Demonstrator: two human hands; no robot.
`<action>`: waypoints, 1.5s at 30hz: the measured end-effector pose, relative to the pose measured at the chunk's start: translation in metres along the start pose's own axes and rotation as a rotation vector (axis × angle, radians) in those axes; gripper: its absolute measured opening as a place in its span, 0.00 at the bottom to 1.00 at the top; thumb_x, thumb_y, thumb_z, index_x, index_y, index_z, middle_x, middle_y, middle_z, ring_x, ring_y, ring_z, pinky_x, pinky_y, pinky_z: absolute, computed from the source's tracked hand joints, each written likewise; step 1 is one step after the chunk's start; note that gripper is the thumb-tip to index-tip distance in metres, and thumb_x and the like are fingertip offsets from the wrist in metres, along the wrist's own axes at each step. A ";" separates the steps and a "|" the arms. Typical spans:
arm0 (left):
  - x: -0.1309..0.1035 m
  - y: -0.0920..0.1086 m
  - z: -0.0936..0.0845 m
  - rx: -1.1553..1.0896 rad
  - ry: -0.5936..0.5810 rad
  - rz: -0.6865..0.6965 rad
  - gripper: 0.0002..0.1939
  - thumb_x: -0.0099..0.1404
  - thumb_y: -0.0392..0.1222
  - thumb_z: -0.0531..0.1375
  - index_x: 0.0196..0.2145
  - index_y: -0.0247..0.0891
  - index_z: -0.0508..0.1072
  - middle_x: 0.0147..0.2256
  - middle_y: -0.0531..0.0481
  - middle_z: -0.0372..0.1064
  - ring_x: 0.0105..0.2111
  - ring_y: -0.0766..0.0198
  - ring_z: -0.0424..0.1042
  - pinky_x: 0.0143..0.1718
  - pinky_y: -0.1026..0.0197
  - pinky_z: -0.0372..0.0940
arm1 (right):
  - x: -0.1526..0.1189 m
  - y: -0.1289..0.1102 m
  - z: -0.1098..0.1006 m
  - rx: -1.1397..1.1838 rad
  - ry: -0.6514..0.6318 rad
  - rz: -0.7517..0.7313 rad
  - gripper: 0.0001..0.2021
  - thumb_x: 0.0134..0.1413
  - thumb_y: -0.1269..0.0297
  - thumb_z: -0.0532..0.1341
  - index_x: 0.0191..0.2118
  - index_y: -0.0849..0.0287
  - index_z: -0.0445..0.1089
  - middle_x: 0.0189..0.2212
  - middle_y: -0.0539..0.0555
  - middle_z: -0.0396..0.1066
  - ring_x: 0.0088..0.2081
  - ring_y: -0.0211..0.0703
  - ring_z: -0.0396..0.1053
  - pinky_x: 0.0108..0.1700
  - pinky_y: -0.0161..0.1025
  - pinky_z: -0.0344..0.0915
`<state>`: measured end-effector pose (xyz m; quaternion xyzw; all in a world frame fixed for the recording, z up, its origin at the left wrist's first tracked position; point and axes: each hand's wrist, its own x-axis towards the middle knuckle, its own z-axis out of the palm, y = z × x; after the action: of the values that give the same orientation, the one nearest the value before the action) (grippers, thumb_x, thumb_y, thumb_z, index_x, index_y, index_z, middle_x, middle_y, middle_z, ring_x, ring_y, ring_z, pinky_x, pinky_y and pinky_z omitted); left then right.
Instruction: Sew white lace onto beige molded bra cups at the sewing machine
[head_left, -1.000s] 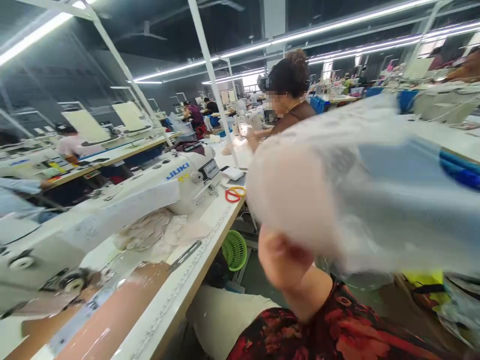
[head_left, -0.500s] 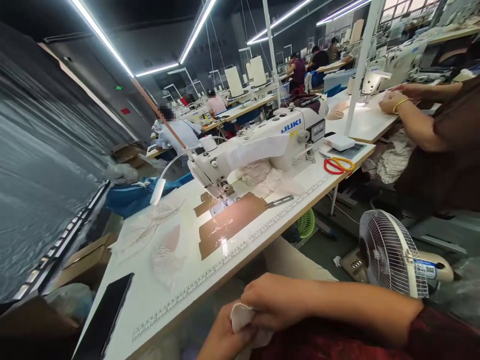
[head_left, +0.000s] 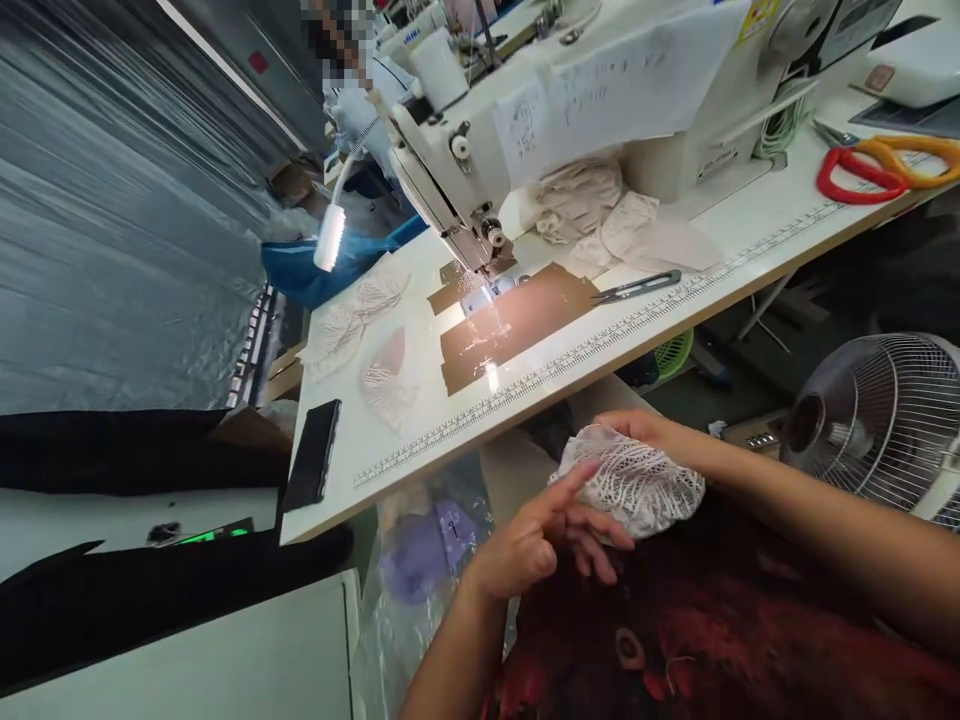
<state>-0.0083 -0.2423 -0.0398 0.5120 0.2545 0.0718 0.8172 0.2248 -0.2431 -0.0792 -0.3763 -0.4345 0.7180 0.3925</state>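
Note:
A white lace piece, cup-shaped and gathered in wavy rows (head_left: 637, 485), is held over my lap, in front of the table edge. My right hand (head_left: 637, 428) grips it from behind at its upper edge; most of those fingers are hidden by the lace. At its left side my left hand (head_left: 544, 540) has its fingers apart, the index finger stretched against the lace. On the table, a similar pale cup piece (head_left: 390, 380) lies at the left, beside a bundle of lace (head_left: 360, 312). The sewing machine (head_left: 457, 170) stands beyond, its needle area lit.
Brown sheets (head_left: 525, 325) cover the table by the needle, with thread snips (head_left: 637, 288) at their right end. Red-and-orange scissors (head_left: 862, 175) lie far right. A black phone (head_left: 313, 455) rests near the left corner. A fan (head_left: 877, 420) stands at right; a plastic bag (head_left: 420, 560) hangs below the table.
My view has tilted down and closer to the table. The lace piece, earlier folded small between both hands, is now spread out; my left hand's fingers have loosened from it.

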 end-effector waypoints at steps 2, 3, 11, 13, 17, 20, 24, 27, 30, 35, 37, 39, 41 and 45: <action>0.003 0.005 0.000 0.081 0.056 0.034 0.56 0.52 0.69 0.64 0.69 0.46 0.45 0.44 0.41 0.72 0.27 0.65 0.73 0.28 0.66 0.63 | -0.004 0.007 0.003 0.095 -0.040 0.064 0.17 0.42 0.52 0.69 0.32 0.61 0.72 0.25 0.50 0.72 0.25 0.39 0.68 0.29 0.38 0.65; 0.006 0.006 -0.002 0.168 0.146 0.054 0.54 0.53 0.64 0.66 0.69 0.47 0.45 0.43 0.43 0.72 0.25 0.68 0.71 0.27 0.67 0.62 | -0.006 0.008 0.005 0.135 -0.054 0.088 0.17 0.44 0.53 0.69 0.35 0.61 0.73 0.26 0.51 0.73 0.26 0.39 0.69 0.30 0.38 0.66; 0.032 0.003 -0.018 0.275 0.322 0.065 0.32 0.55 0.52 0.67 0.54 0.34 0.72 0.44 0.43 0.73 0.41 0.56 0.70 0.43 0.60 0.64 | -0.014 -0.003 0.010 0.294 -0.083 0.118 0.16 0.47 0.58 0.69 0.41 0.60 0.74 0.31 0.51 0.75 0.30 0.38 0.71 0.35 0.37 0.67; 0.033 -0.004 -0.022 0.154 0.306 0.017 0.26 0.55 0.55 0.67 0.43 0.30 0.78 0.33 0.45 0.74 0.32 0.61 0.69 0.36 0.62 0.63 | -0.016 -0.004 0.008 0.307 0.003 0.096 0.14 0.43 0.59 0.71 0.36 0.60 0.73 0.28 0.49 0.74 0.28 0.36 0.69 0.32 0.35 0.66; 0.035 -0.015 -0.022 0.040 0.408 0.058 0.26 0.49 0.55 0.70 0.40 0.31 0.78 0.33 0.46 0.73 0.33 0.61 0.68 0.39 0.62 0.62 | -0.016 -0.007 0.005 0.280 0.163 0.017 0.16 0.37 0.62 0.73 0.28 0.58 0.65 0.23 0.43 0.67 0.22 0.32 0.62 0.25 0.31 0.61; 0.042 -0.016 -0.012 0.005 0.461 0.088 0.30 0.52 0.56 0.69 0.46 0.32 0.74 0.36 0.46 0.73 0.35 0.61 0.68 0.40 0.61 0.62 | -0.013 -0.005 0.006 0.226 0.221 -0.057 0.23 0.38 0.64 0.73 0.43 0.55 0.67 0.28 0.46 0.71 0.31 0.39 0.70 0.32 0.35 0.67; 0.053 -0.014 0.001 0.069 0.583 0.148 0.25 0.60 0.58 0.63 0.40 0.31 0.73 0.31 0.49 0.68 0.29 0.66 0.62 0.34 0.64 0.60 | -0.011 0.006 0.006 0.080 0.238 -0.139 0.40 0.45 0.64 0.70 0.63 0.54 0.54 0.29 0.47 0.70 0.34 0.43 0.72 0.35 0.39 0.68; 0.057 -0.014 0.004 0.190 0.634 0.173 0.25 0.62 0.62 0.60 0.32 0.32 0.71 0.27 0.51 0.63 0.28 0.67 0.58 0.30 0.65 0.56 | -0.011 0.010 0.004 -0.041 0.294 -0.218 0.32 0.42 0.65 0.72 0.55 0.54 0.63 0.33 0.50 0.71 0.34 0.42 0.70 0.36 0.38 0.67; 0.058 -0.014 0.005 0.256 0.670 0.182 0.27 0.63 0.64 0.57 0.27 0.34 0.67 0.24 0.53 0.57 0.26 0.69 0.53 0.28 0.65 0.52 | -0.012 0.006 0.001 -0.184 0.293 -0.278 0.13 0.43 0.63 0.71 0.35 0.57 0.70 0.32 0.51 0.70 0.32 0.39 0.67 0.34 0.36 0.64; 0.058 -0.013 0.005 0.325 0.690 0.215 0.29 0.65 0.66 0.53 0.24 0.34 0.64 0.24 0.54 0.54 0.26 0.68 0.52 0.28 0.64 0.51 | -0.015 -0.002 -0.008 -0.208 0.154 -0.205 0.18 0.57 0.49 0.59 0.28 0.59 0.73 0.32 0.55 0.70 0.34 0.43 0.66 0.37 0.39 0.63; 0.057 -0.012 0.004 0.335 0.707 0.227 0.29 0.65 0.66 0.52 0.24 0.35 0.63 0.24 0.53 0.54 0.26 0.68 0.52 0.27 0.64 0.51 | -0.018 -0.003 -0.010 -0.123 0.114 -0.120 0.22 0.61 0.45 0.53 0.32 0.58 0.75 0.32 0.55 0.71 0.35 0.44 0.67 0.37 0.39 0.63; 0.057 -0.012 0.004 0.324 0.727 0.233 0.30 0.65 0.67 0.52 0.23 0.35 0.62 0.24 0.53 0.54 0.25 0.68 0.52 0.27 0.64 0.51 | -0.021 -0.005 -0.011 -0.063 0.092 -0.064 0.24 0.60 0.43 0.53 0.36 0.58 0.77 0.31 0.54 0.71 0.34 0.44 0.68 0.37 0.39 0.63; 0.058 -0.013 0.003 0.299 0.734 0.226 0.30 0.64 0.67 0.52 0.22 0.36 0.62 0.23 0.54 0.54 0.25 0.69 0.51 0.26 0.64 0.51 | -0.021 -0.008 -0.010 -0.082 0.084 -0.045 0.22 0.56 0.43 0.58 0.36 0.58 0.77 0.30 0.53 0.71 0.33 0.44 0.67 0.36 0.38 0.63; 0.063 -0.013 0.000 0.132 0.695 0.159 0.31 0.63 0.68 0.55 0.21 0.34 0.65 0.21 0.53 0.59 0.24 0.69 0.54 0.27 0.63 0.54 | -0.018 -0.012 -0.003 -0.123 0.103 -0.027 0.17 0.46 0.49 0.67 0.26 0.60 0.74 0.24 0.50 0.68 0.28 0.39 0.63 0.31 0.36 0.61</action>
<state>0.0442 -0.2242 -0.0731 0.5269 0.4808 0.2881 0.6388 0.2376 -0.2545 -0.0650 -0.4301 -0.4620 0.6646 0.3999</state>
